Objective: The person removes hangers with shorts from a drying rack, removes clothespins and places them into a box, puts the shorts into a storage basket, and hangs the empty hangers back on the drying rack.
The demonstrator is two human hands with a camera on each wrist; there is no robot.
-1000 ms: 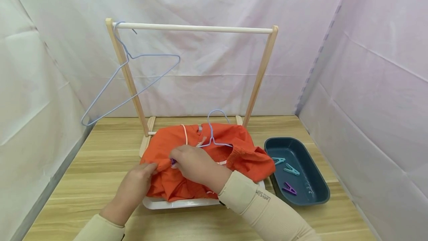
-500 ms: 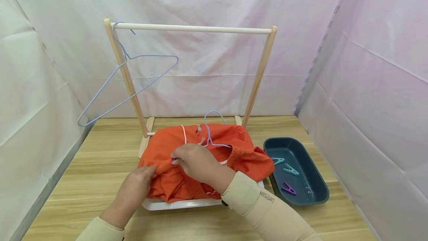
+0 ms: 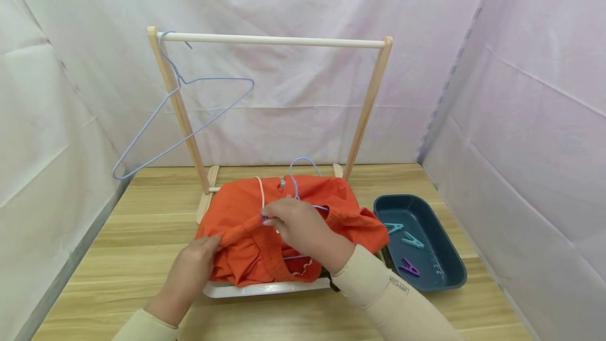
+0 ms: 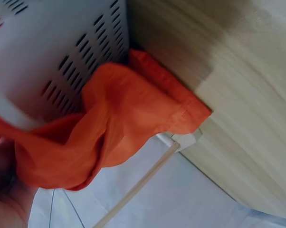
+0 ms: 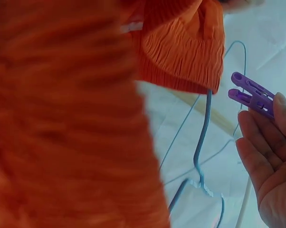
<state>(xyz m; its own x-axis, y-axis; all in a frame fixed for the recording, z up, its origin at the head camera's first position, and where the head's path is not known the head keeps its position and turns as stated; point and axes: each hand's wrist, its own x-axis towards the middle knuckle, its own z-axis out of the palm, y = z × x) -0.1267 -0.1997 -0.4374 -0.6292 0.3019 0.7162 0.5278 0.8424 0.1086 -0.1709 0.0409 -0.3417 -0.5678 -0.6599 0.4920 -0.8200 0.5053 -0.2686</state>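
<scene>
An orange garment (image 3: 232, 196) with a gathered elastic edge and pale cords lies bunched over a white basket (image 3: 251, 291). My left hand (image 3: 191, 262) grips its edge at the left; in the left wrist view a loose part of the cloth hangs beside the slotted basket wall (image 4: 81, 47). Between thumb and fingers, my right hand (image 3: 305, 230) pinches a purple clothespin (image 5: 252, 94), its free ends pointing away from the palm. A blue wire hanger (image 3: 295, 178) sits in the garment with its hook sticking up; the gathered edge crosses the hanger in the right wrist view.
Behind stands a wooden rack with a white rail (image 3: 274, 40). A second blue hanger (image 3: 215, 79) hangs at the rail's left end. A dark tray (image 3: 445, 246) at the right holds two teal clothespins (image 3: 413, 240) and a purple one (image 3: 409, 267).
My right hand has moved right and slightly up with the purple clothespin, and the stretch of garment edge between the hands shows longer. The left hand stays nearly in place.
</scene>
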